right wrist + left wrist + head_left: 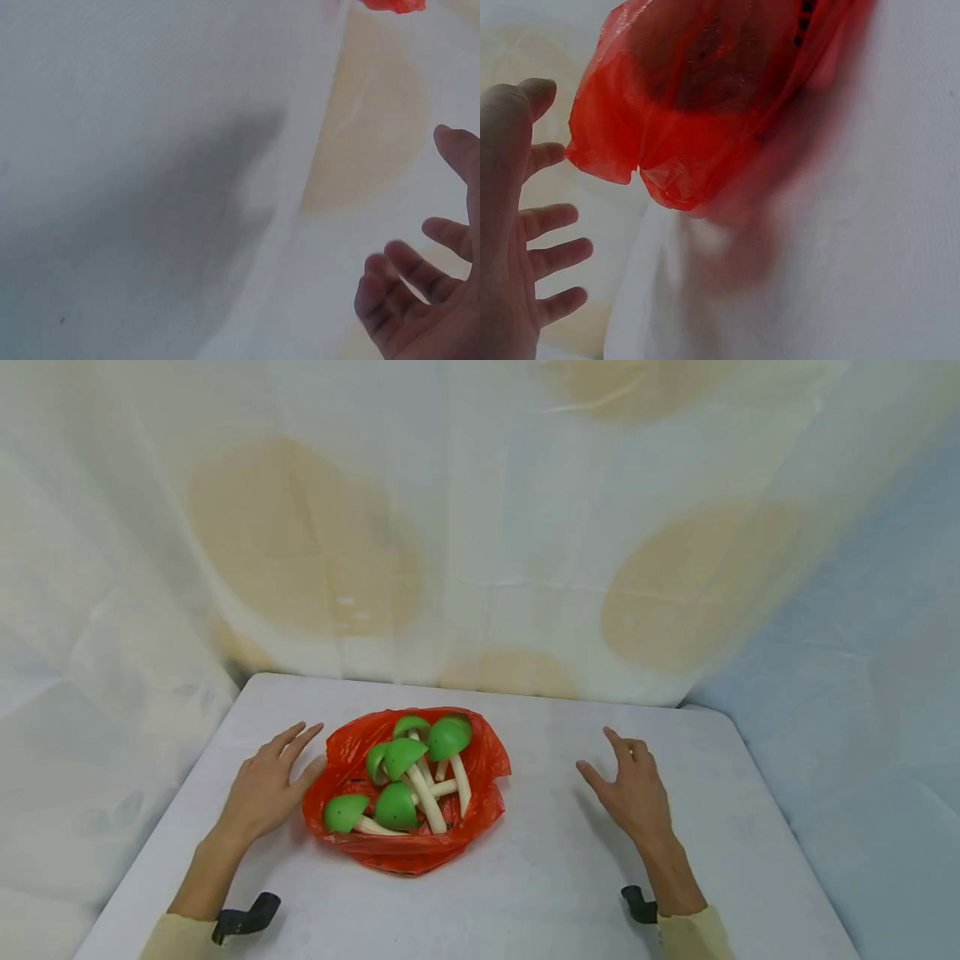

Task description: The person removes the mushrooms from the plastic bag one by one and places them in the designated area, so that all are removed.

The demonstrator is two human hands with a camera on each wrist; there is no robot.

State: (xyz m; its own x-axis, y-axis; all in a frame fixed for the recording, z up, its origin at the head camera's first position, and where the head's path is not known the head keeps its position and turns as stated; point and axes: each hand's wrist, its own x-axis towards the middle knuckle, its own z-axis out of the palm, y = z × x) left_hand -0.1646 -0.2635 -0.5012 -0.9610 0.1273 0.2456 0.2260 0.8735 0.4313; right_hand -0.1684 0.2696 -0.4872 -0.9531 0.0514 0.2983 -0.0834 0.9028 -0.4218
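A red plastic bag [405, 852] lies spread wide at its mouth on the white table. Inside it rest several toy mushrooms with green caps [405, 757] and pale stems [427, 802]. My left hand [264, 789] is at the bag's left edge, fingers spread and thumb right by the rim; in the left wrist view the bag [682, 97] hangs beside the spread fingertips [561, 259]. Well to the right of the bag, my right hand [633, 789] hovers over the table with loosely bent fingers and holds nothing. Only a corner of the bag [396, 4] shows in the right wrist view.
The white table [540, 893] has rounded back corners. Pale curtains with tan spots [300, 535] hang behind it and along both sides. A black wrist mount [246, 918] sits at the left wrist, another black mount [639, 905] at the right.
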